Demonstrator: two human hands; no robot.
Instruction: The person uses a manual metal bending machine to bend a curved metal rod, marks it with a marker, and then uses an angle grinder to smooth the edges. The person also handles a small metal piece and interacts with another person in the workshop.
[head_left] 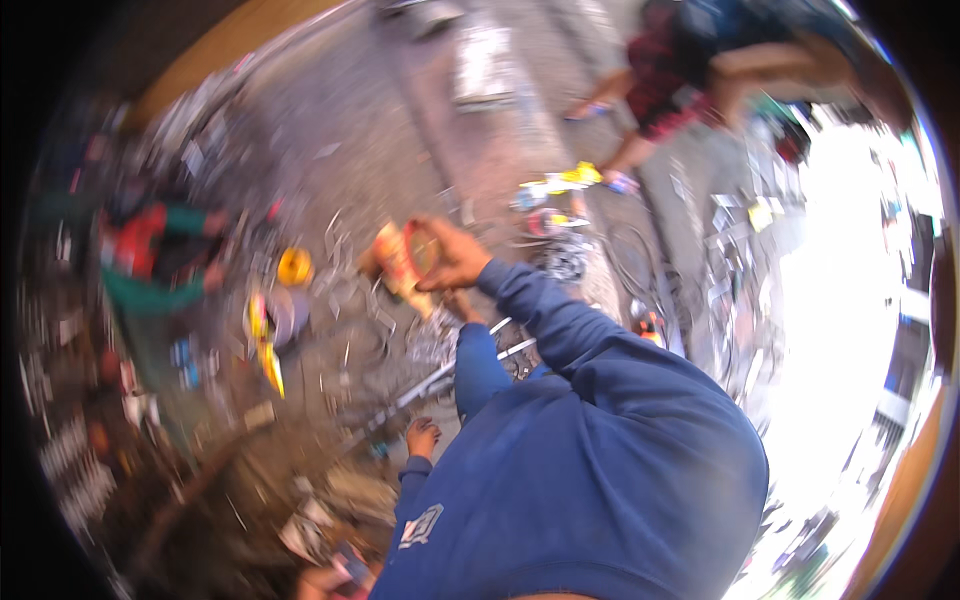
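Observation:
My right hand (460, 258) reaches out ahead, its thumb and fingers curved around a round, red-edged thing (424, 250), perhaps a roll of tape. Right beside that, touching or just behind it, shows a tan and orange piece (394, 262); blur hides its kind. Low by my left side hangs my left hand (423, 437), fingers loosely bent and a little apart, with nothing visible in it. My blue-clad leg and a bare foot (462, 308) show beneath my right arm.
A person in red and green (150, 250) sits at the left; another in dark red (665, 80) bends down at the upper right, a hand near yellow items (575, 175). A yellow roll (295, 266), pale metal bars (440, 375) and looped cable (635, 260) lie on the littered ground.

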